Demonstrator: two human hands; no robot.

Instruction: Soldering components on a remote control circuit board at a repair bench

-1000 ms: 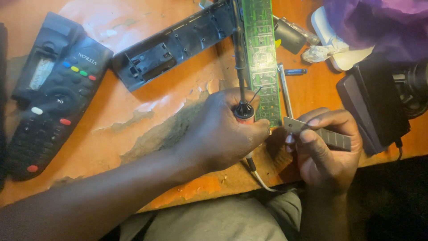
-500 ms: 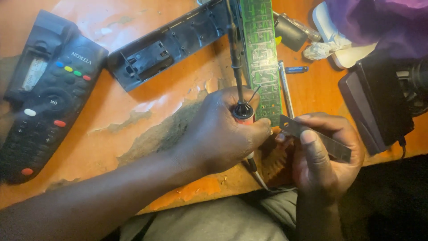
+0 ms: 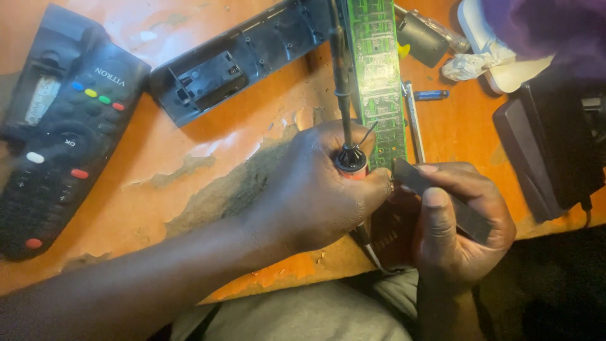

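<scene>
Left hand: the left hand (image 3: 322,189) is closed in a fist around the red-collared handle of a soldering iron with a long dark metal shaft (image 3: 344,82); the shaft runs away from the body along the edge of the board.
Right hand: the right hand (image 3: 457,221) pinches a flat dark grey tool (image 3: 442,199) between thumb and fingers, its near tip just beside the left knuckles.
Work piece: a long, narrow green circuit board (image 3: 379,82) lies flat on the table, reaching from the hands to the top of the view, beside the iron's shaft.
Doing it well: judging from the pose, steadiness matters most; resting both wrists on the table edge and keeping the hot shaft off the fingers and the plastic parts would help.
Materials: the orange wooden table (image 3: 189,158) has worn, flaking paint with dull bare patches. A black plastic remote control with coloured buttons (image 3: 60,145) lies at the far left. An empty black plastic remote shell (image 3: 233,60), long and ribbed inside, lies angled near the board's far end.
Nearby: a thin metal rod (image 3: 413,120) lies just right of the board; crumpled white paper (image 3: 467,63) is further right.
</scene>
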